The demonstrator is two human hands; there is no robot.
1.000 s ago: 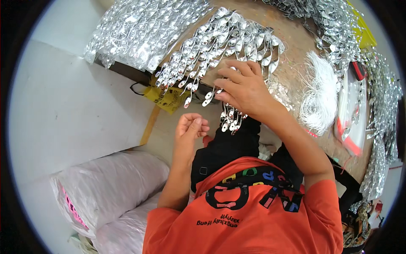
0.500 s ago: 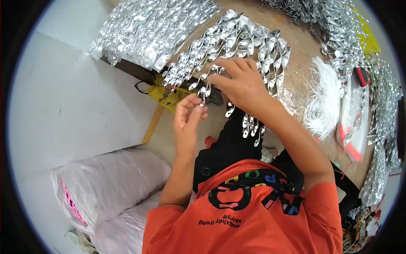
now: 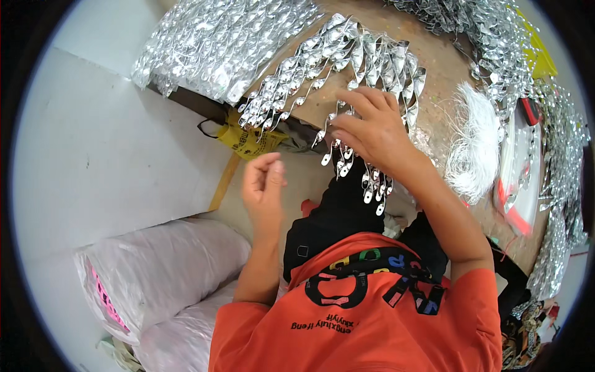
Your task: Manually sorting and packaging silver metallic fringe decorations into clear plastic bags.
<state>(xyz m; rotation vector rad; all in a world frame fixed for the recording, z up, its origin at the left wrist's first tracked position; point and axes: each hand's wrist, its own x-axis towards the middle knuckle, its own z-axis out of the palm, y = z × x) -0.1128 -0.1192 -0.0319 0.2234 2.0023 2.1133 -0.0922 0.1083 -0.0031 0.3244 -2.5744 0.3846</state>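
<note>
Strands of shiny silver twisted leaf-shaped pieces lie in an arch over the table's near edge, several ends dangling above my lap. Over the right part of this bundle is my right hand, thumb and fingers closed around a silver strand; its fingertips partly cover the strand. My left hand is raised in the air left of the dangling ends, apart from them. Its fingers are curled in toward the thumb, and nothing shows between them.
A flat sheet of silver strands covers the table's left part. To the right lie a white string bundle, a red-and-black tool and clear plastic bags. A yellow bag hangs below the edge; wrapped rolls sit lower left.
My left hand has come away from the strand end, moving down and left. My right hand has shifted right, and the strand near it swung right too.
</note>
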